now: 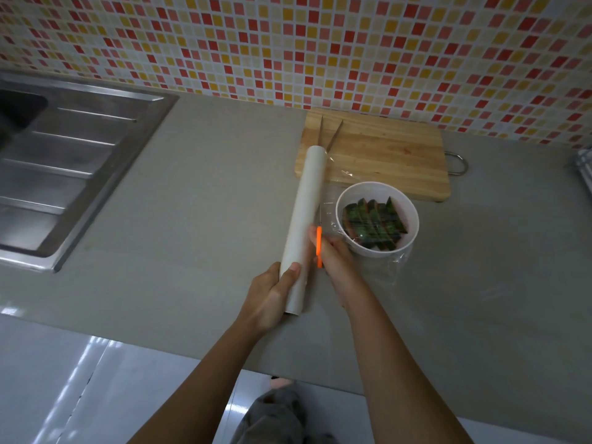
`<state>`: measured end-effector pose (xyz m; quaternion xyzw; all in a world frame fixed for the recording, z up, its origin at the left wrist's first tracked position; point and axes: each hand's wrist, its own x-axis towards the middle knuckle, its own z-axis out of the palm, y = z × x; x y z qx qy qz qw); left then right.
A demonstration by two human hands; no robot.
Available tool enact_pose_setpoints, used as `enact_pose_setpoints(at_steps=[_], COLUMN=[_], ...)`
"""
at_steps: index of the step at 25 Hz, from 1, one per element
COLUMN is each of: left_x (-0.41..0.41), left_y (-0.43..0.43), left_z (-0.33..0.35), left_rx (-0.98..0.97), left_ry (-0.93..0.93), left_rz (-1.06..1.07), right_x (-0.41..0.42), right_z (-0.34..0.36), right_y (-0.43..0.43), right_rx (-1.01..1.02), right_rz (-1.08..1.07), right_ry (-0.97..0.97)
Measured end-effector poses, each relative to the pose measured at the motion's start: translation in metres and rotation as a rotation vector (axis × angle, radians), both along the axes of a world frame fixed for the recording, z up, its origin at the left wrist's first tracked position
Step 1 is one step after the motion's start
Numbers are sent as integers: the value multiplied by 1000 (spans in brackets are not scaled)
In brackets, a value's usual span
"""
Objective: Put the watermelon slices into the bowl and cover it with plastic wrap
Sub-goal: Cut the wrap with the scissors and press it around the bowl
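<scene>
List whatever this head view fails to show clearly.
Head view:
Orange cutter: the grip of the right hand covers most; knife or scissors unclear.
Metal prongs on the cutting board: the wrap roll hides their near end.
Sink: cut by left edge.
Plastic film at the bowl: too transparent to trace its edges.

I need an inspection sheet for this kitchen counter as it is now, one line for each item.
Surface: grey counter, smooth.
Job's things: white bowl holds watermelon slices, rind up; plastic film drawn from the wrap roll lies over the bowl.
Clutter: wooden cutting board behind the bowl; metal tongs on it, partly behind the roll.
Grippers: left hand grips the roll's near end; right hand holds an orange-handled blade at the film beside the roll.
Cables: nothing seen.
Surroundings: steel sink at left; mosaic tiled wall behind.
</scene>
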<state>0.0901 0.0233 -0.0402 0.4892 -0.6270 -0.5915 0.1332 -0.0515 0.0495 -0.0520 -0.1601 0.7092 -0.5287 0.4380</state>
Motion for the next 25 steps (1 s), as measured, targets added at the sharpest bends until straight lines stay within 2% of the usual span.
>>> enact_pose_setpoints(at_steps=[5, 12, 25], left_x=[4, 10, 29], left_y=[-6, -13, -17], left_z=[4, 1, -4], left_rx=[-28, -22, -12], left_ry=[-18, -33, -46], left_rz=[-21, -30, -64], right_x=[5, 1, -8], right_z=[2, 0, -3], right_y=[-17, -29, -45], right_rx=[-49, -140, -122], right_rz=[-57, -95, -39], right_ry=[-44, -12, 37])
